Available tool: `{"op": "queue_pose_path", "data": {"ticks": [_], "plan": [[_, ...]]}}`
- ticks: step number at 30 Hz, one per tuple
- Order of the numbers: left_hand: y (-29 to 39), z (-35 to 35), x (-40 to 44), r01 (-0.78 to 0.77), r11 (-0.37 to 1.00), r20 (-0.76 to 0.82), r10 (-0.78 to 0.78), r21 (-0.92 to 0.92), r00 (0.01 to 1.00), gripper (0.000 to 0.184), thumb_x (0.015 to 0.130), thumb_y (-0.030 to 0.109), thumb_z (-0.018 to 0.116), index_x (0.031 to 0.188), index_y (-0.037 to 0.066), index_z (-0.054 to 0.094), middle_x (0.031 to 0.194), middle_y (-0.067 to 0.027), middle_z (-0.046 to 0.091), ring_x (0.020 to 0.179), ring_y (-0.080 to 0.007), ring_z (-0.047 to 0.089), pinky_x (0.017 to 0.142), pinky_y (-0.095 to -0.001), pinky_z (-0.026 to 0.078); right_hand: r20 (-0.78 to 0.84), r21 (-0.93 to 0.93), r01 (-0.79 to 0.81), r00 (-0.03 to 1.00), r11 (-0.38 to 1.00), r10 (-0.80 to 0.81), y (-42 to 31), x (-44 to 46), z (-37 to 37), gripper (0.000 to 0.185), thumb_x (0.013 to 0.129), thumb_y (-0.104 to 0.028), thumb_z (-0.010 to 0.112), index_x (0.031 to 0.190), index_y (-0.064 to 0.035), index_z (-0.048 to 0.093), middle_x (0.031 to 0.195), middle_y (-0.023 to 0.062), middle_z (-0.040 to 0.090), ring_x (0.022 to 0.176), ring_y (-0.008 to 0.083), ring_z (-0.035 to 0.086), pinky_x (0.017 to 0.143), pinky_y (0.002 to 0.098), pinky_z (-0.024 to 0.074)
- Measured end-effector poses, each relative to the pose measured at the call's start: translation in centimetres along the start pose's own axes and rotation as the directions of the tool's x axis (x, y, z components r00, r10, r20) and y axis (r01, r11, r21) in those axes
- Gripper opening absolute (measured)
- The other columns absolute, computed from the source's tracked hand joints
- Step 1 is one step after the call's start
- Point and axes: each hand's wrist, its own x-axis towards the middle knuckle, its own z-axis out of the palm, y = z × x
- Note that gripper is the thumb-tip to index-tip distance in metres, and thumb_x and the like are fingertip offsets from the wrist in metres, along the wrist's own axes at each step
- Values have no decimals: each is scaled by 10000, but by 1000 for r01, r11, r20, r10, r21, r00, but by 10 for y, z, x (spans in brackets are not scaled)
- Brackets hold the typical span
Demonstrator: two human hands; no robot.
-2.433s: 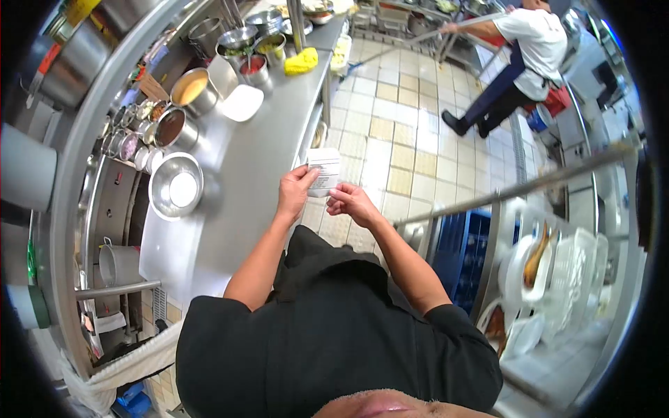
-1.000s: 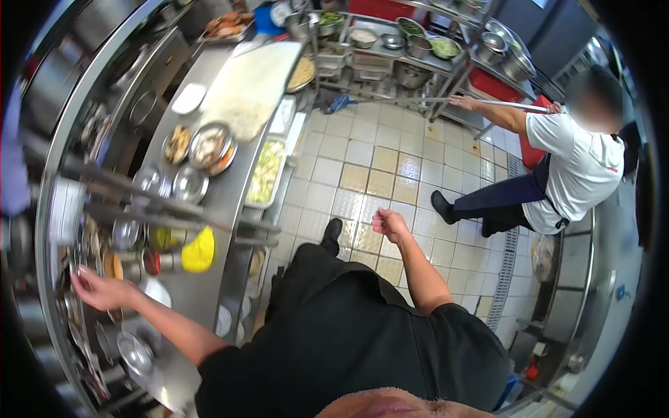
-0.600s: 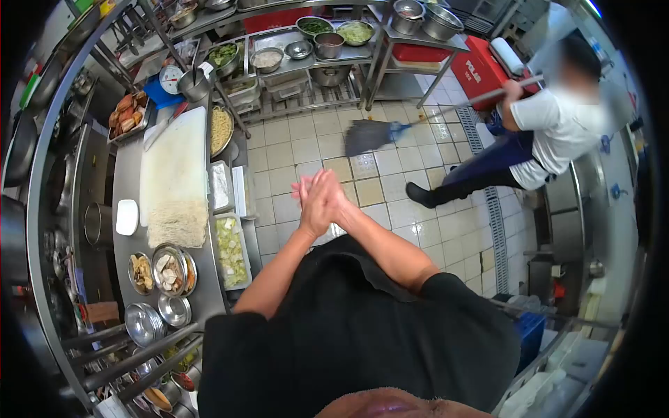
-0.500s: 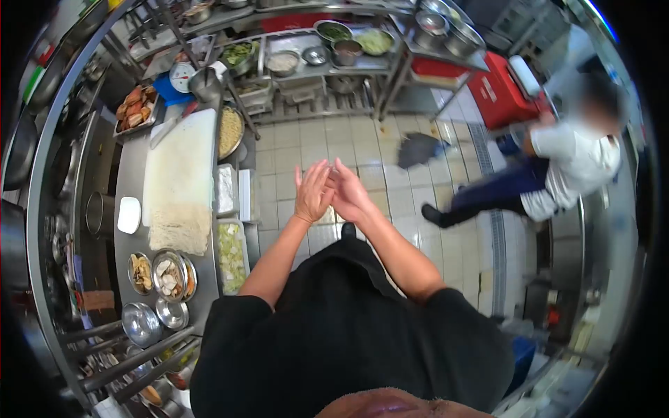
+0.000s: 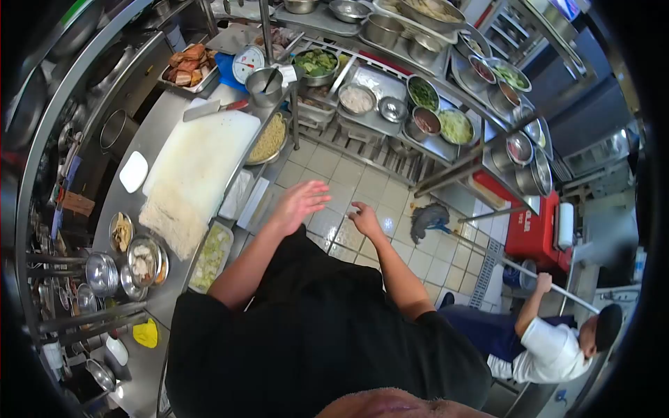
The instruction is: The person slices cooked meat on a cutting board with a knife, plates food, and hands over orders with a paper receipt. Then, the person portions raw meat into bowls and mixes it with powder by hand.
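Observation:
My left hand [image 5: 300, 204] is held in the air over the floor, its fingers stretched out and nothing in it. A short gap to its right, my right hand [image 5: 365, 219] is also empty, with loosely bent fingers apart. Left of both hands is a steel counter [image 5: 125, 212] bearing a white cutting board [image 5: 202, 150]. A cleaver [image 5: 202, 111] with a red handle lies at the board's far end. Over the near end is spread an off-white cloth-like sheet [image 5: 174, 223]. Between counter and left arm sits a tray of chopped pale green vegetables [image 5: 212, 258].
A co-worker [image 5: 557, 348] at the right holds a long pole; a grey mop head [image 5: 430, 221] lies on the tiled floor. A red cooler box [image 5: 535, 233] stands behind. Ahead, a steel rack holds bowls of greens [image 5: 316, 63]. A pot of noodles [image 5: 268, 139] is beside the counter.
My hands were together palm to palm and have come apart. The view has turned, so the counter appears tilted. The co-worker now appears lower in view, with the mop pole visible.

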Motion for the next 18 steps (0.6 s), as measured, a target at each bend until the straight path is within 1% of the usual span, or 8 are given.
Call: {"op": "queue_pose_path", "data": {"ticks": [2, 4, 6, 9, 13, 15, 17, 18], "plan": [[18, -44, 12, -73, 993, -195, 90, 93, 977, 388, 954, 332, 547, 1195, 28, 547, 1170, -102, 610, 983, -224, 628, 874, -362, 480, 33, -31, -52, 998, 998, 53, 12, 28, -9, 486, 806, -258, 718, 1191, 8, 587, 1127, 175, 639, 1011, 271, 629, 820, 364, 509], [20, -91, 28, -30, 989, -384, 84, 146, 919, 350, 943, 309, 561, 1182, 52, 568, 1140, -97, 623, 970, -189, 629, 821, -312, 477, 69, 140, -158, 986, 978, 149, 11, 54, -16, 474, 794, -243, 731, 1178, -7, 586, 1070, 116, 639, 950, 224, 618, 754, 351, 514], [27, -123, 45, 36, 997, -461, 2, 73, 887, 330, 941, 303, 569, 1160, 56, 573, 1105, -81, 631, 956, -175, 629, 806, -305, 476, 128, 311, -293, 956, 904, 265, -22, 89, -35, 439, 787, -213, 738, 1154, -36, 575, 1007, 26, 605, 857, 160, 578, 680, 337, 513], [49, -132, 69, 70, 997, -472, -51, 24, 880, 291, 947, 289, 561, 1134, 66, 577, 1045, -52, 649, 921, -162, 633, 788, -308, 480, 27, 404, -82, 997, 911, 78, -87, 157, -72, 516, 780, -258, 755, 1180, 19, 583, 1042, 103, 641, 795, 149, 616, 611, 288, 508], [97, -129, 121, 17, 1000, -389, -8, 20, 921, 301, 937, 285, 586, 1135, 58, 578, 1058, -64, 641, 929, -164, 633, 801, -304, 478, -125, 232, 223, 972, 947, -199, -234, 241, -156, 555, 774, -280, 765, 1201, 13, 567, 1023, 91, 643, 773, 142, 612, 652, 278, 514], [129, -121, 139, -73, 997, -336, 78, 26, 939, 280, 946, 256, 574, 1133, 48, 578, 1064, -71, 641, 936, -168, 633, 802, -300, 479, -115, 158, 324, 944, 933, -309, -297, 287, -201, 577, 767, -289, 773, 1210, 16, 564, 1021, 99, 653, 786, 144, 622, 685, 275, 513], [159, -111, 151, -167, 985, -317, 169, 35, 933, 266, 952, 236, 565, 1131, 41, 577, 1071, -76, 642, 940, -171, 633, 804, -298, 480, -198, 235, 498, 865, 835, -460, -355, 331, -233, 597, 759, -275, 781, 1223, 24, 553, 1001, 113, 662, 808, 135, 618, 699, 282, 508], [171, -107, 154, -204, 977, -332, 212, 61, 919, 249, 964, 188, 521, 1139, 16, 564, 1075, -99, 632, 950, -196, 622, 840, -339, 494, -183, 106, 486, 867, 867, -464, -384, 353, -256, 613, 742, -293, 791, 1213, 26, 562, 1010, 124, 664, 849, 155, 625, 722, 299, 511]]}}
